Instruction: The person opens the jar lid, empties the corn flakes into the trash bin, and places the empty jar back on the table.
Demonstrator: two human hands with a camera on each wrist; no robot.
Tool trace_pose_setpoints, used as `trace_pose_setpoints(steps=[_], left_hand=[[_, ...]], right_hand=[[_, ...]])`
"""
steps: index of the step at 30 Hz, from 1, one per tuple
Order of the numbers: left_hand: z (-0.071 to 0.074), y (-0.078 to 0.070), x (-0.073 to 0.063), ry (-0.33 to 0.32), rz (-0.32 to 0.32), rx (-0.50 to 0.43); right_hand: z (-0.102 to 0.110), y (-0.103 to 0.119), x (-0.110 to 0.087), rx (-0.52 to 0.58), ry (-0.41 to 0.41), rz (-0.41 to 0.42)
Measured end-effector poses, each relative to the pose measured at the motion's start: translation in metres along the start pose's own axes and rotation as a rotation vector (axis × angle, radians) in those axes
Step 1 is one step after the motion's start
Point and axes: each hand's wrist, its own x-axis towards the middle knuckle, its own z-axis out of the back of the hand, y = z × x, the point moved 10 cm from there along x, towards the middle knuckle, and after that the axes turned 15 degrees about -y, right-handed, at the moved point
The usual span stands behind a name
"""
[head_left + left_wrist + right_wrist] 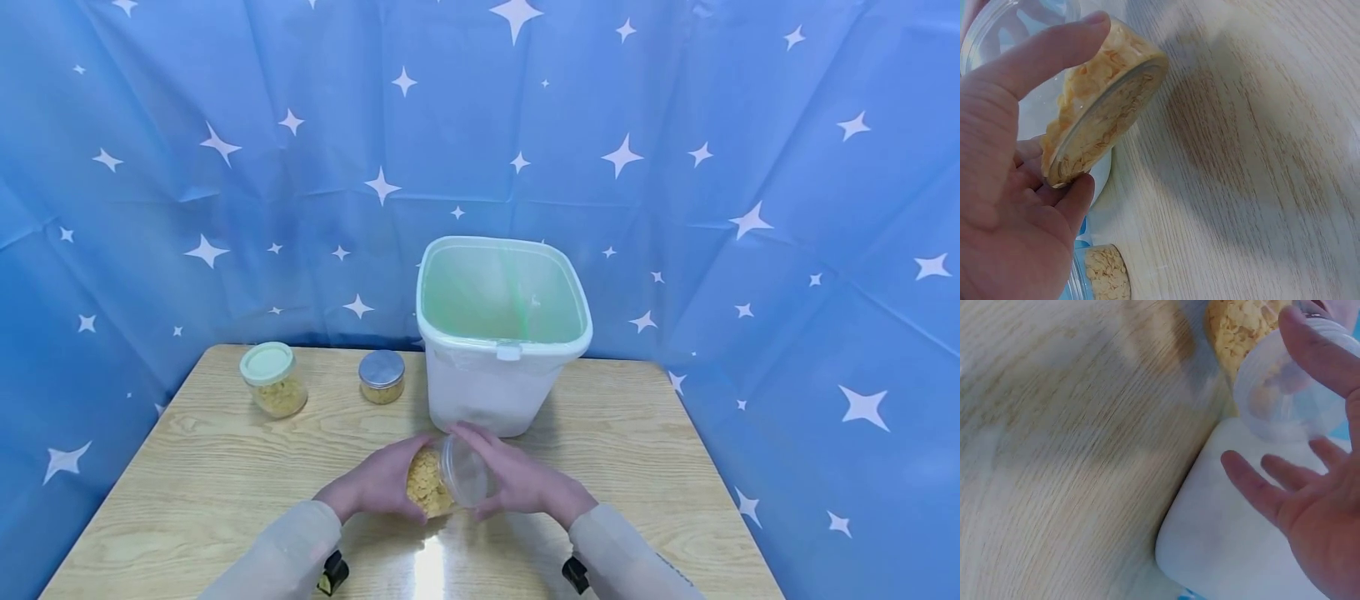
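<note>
In the head view my left hand (386, 482) grips a clear jar (427, 483) of yellow flakes, tilted on its side above the table. Its thumb and fingers wrap the jar's body, and the base of the jar (1107, 119) faces the left wrist camera. At the other end, my right hand (521, 477) is around the clear round lid (467, 471), thumb on one side and fingers on the other. From the right wrist, the thumb lies over the edge of the lid (1291, 387), with the fingers spread below its rim.
A tall white open bin (487, 383) with a pale green inside stands just behind the hands. To the left are a jar with a mint lid (273, 379) and a smaller jar with a grey lid (382, 377). A blue star-patterned curtain (480, 125) surrounds the wooden table (225, 500).
</note>
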Motion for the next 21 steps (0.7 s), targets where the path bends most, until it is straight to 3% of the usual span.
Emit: trace_pose_setpoints(steps=[5, 11, 21], left_hand=[[0.001, 0.0, 0.0, -0.01, 0.005, -0.004], [-0.001, 0.002, 0.001, -0.007, 0.013, -0.009], [-0.005, 0.0, 0.002, 0.006, 0.012, -0.016]], right_hand=[[0.002, -0.005, 0.001, 0.036, -0.006, -0.051], [0.004, -0.018, 0.003, 0.031, -0.041, -0.194], [-0.005, -0.027, -0.001, 0.014, 0.02, -0.32]])
